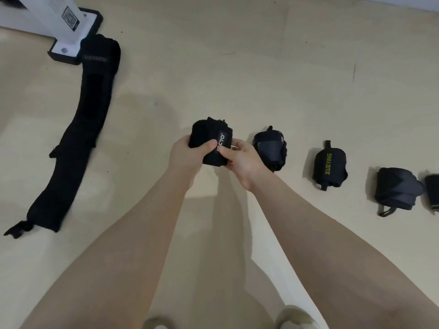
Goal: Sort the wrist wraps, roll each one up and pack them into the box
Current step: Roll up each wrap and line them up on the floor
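Two hands, the left hand (pixel 187 151) and right hand (pixel 240 160), clasp a rolled black wrist wrap (pixel 211 138) at frame centre, probably soft, light and springy, best pinched across its loose tail at three o'clock.

The roll (pixel 211 141) is showing black with a grey tag lettered white. Right of the roll, a wrap (pixel 270 148) is showing black and slate blue; further right, another (pixel 330 167) is wearing yellow lettering on black (XUEYING). Left of the roll, a black strap (pixel 71 143) is lying on a beige floor (pixel 237 67).
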{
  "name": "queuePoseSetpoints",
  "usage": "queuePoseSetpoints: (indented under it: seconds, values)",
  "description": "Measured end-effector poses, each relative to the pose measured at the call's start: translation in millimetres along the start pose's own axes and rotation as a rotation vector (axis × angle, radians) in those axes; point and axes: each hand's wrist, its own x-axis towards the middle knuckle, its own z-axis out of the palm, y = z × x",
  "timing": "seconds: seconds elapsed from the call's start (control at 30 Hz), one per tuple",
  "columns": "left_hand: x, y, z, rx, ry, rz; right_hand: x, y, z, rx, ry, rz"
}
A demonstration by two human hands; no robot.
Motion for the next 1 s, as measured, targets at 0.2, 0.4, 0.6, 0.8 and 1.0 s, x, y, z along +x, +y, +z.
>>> queuePoseSetpoints:
  seconds: [0.2,0.4,0.6,0.8,1.0]
  values:
    - [27,-27,17,0.357,-0.06,-0.117,33,16,-10,-0.434,0.053,0.042]
    - [4,-4,-5,0.699,-0.05,-0.269,31,-7,-7,-0.794,-0.021,0.029]
    - [-25,21,-41,0.725,0.034,-0.26,-7,-46,22,-0.892,-0.16,-0.03]
    - [-11,0,-128,0.666,0.17,-0.101,-22,-58,77,-0.608,-0.157,-0.098]
    - [14,-45,-276,0.973,0.089,-0.151,-27,-11,166,-0.646,-0.161,-0.046]
